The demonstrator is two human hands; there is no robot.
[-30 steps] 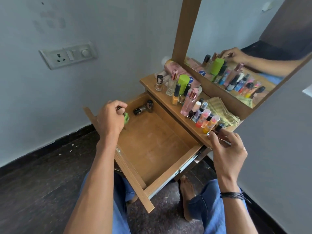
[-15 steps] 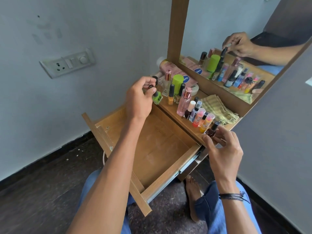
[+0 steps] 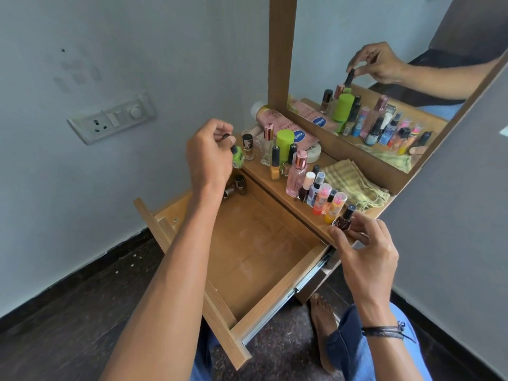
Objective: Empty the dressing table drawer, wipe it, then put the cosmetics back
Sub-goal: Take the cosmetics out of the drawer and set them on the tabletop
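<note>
While the drawer stands pulled out, I see the left hand has come up out of it. A second ago it was down at the drawer's back corner. Now it's at the left end of the table top, fingertips pinching the black cap of the green nail polish bottle. That bottle sits just beside a small black-capped bottle, and I can't tell whether it's touching the wood. Two dark bottles are peeking out again under the wrist, in the drawer's back left corner. The right hand has barely shifted. It's at the right front edge of the top, thumb and fingers pinching the dark red nail polish bottle, which stands upright next to the yellow bottle ending the front row. The folded cloth lies behind that row.
</note>
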